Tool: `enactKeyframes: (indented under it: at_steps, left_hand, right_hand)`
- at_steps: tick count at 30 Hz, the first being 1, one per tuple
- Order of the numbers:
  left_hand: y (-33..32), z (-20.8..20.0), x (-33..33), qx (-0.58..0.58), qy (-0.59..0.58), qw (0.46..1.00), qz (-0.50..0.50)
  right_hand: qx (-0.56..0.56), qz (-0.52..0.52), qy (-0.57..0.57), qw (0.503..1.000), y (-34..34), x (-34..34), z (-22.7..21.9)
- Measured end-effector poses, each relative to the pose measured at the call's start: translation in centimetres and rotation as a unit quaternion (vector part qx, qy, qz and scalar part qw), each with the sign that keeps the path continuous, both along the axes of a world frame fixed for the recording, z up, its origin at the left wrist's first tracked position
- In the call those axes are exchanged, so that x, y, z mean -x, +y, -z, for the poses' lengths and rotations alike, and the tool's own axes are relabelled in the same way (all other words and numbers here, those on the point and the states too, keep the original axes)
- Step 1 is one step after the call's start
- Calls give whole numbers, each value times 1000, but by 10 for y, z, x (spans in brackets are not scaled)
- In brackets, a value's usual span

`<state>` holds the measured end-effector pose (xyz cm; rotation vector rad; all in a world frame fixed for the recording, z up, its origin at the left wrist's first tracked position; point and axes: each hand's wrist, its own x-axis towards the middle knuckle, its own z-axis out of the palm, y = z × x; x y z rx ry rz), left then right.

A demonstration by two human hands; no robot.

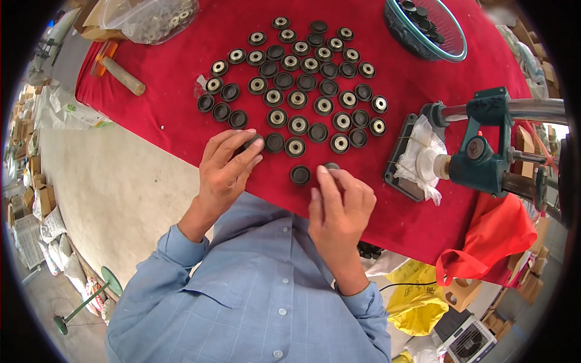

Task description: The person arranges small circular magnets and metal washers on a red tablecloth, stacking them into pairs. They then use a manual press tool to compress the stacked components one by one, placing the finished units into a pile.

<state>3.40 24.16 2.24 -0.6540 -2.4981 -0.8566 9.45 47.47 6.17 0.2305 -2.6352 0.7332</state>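
Observation:
My left hand (229,162) is closed, its fingertips pinching a round black cap (252,141) at the near left side of the spread of parts. The fingers of my right hand (340,202) are closed at another black cap (331,166), mostly hidden behind them. Between both hands a hollow black cap (299,175) lies on the red cloth (369,206). Beyond them several black caps are laid out in rough rows. Some hold a silver ring-shaped bearing (295,146); others, like the cap (274,143) beside my left fingertips, show only black.
A green hand press (484,142) with a white plastic-wrapped head stands at right. A teal basket (451,55) of black caps sits far right, a bag of metal parts (151,24) far left. A hammer (124,77) lies at left; a red bag (490,242) hangs at the near right edge.

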Motion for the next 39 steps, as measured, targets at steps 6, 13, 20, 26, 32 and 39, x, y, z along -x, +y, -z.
enactKeyframes:
  at_steps: [6, 13, 20, 26, 32, 39]
  left_hand:
    - [-3, -7, -16, 100, -9, 995, -18]
    - [-5, -3, -26, 129, -14, 991, -21]
    - [-4, -4, -25, 109, -17, 994, -11]
    - [-1, -13, -20, 12, -39, 999, -21]
    - [-12, -26, 23, -2, -39, 995, -88]
    - [-27, -23, 50, 85, -79, 992, -50]
  right_hand:
    - [-70, 2, -51, 996, -20, 10, 4]
    - [122, -29, -15, 992, -4, 21, 2]
    - [114, 33, 77, 990, 30, 59, 9]
    - [49, -3, 105, 993, 33, 64, 19]
    - [21, -27, 91, 995, 37, 68, 22]
    - [7, -34, 79, 996, 39, 68, 23]
